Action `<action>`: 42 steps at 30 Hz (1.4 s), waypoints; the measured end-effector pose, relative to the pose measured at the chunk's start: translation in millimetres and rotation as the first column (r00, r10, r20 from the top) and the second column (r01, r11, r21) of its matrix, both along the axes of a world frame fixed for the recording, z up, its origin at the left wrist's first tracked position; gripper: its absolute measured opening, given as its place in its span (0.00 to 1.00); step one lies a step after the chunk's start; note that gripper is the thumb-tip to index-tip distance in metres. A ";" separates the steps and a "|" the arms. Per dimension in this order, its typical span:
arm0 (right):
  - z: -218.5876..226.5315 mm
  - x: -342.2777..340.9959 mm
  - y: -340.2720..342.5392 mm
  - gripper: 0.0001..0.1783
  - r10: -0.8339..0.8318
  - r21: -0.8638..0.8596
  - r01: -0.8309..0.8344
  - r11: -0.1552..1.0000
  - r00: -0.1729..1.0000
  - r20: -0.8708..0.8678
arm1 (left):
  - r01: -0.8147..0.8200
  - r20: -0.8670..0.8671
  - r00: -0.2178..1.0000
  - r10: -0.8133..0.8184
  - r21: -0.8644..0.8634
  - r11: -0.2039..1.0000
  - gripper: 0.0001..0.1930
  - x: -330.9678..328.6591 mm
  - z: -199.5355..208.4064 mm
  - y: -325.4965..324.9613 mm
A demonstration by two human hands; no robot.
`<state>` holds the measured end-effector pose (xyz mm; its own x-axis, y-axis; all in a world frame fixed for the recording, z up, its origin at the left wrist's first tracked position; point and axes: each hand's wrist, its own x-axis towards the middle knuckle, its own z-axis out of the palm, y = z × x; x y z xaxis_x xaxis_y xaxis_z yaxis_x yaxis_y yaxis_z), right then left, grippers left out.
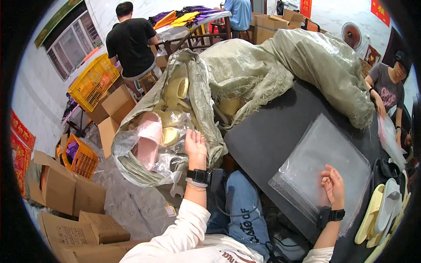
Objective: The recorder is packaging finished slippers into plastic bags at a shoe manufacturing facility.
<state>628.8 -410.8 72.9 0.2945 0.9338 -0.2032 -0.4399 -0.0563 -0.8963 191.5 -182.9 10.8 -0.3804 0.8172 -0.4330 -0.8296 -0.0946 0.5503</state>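
My left hand (195, 142) is palm up with its fingers stretched out, at the mouth of a woven sack (204, 92). It holds nothing that I can see. Beside it in the sack lie a pink slipper (149, 136) in clear plastic and several pale yellow slippers (177, 89). Over a stack of clear plastic bags (318, 160) on the black tabletop (258, 127) is my right hand (332, 182). Its fingers are loosely bent and slightly apart, with nothing visible between them. Whether it touches the top bag I cannot tell.
Yellow and grey slippers (380, 210) line the table's right edge. Another full sack (324, 65) lies across the far side. Cardboard boxes (70, 184) and orange crates (94, 83) stand left. A person (390, 87) at right handles plastic; another (133, 41) sits farther back.
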 end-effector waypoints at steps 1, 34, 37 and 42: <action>0.4 0.3 -0.5 0.17 0.002 -0.003 -0.002 1.000 1.000 0.003 | -0.001 -0.003 1.000 0.001 0.008 1.000 0.26 -0.1 -0.7 0.7; -14.2 11.0 -1.1 0.24 0.068 0.037 -0.067 0.997 0.998 -0.010 | 0.849 -0.868 0.481 -0.118 0.496 -0.183 0.32 223.3 211.9 -184.5; -9.0 4.3 -0.1 0.28 0.044 0.053 -0.034 0.998 0.983 -0.179 | 0.892 -0.901 0.213 -0.377 0.337 -0.301 0.33 240.5 182.3 -227.0; -22.5 13.5 -3.8 0.37 0.170 0.116 -0.148 0.982 0.963 -0.207 | 0.996 -0.923 -0.041 -0.383 -0.008 -0.088 0.28 200.4 140.4 -251.0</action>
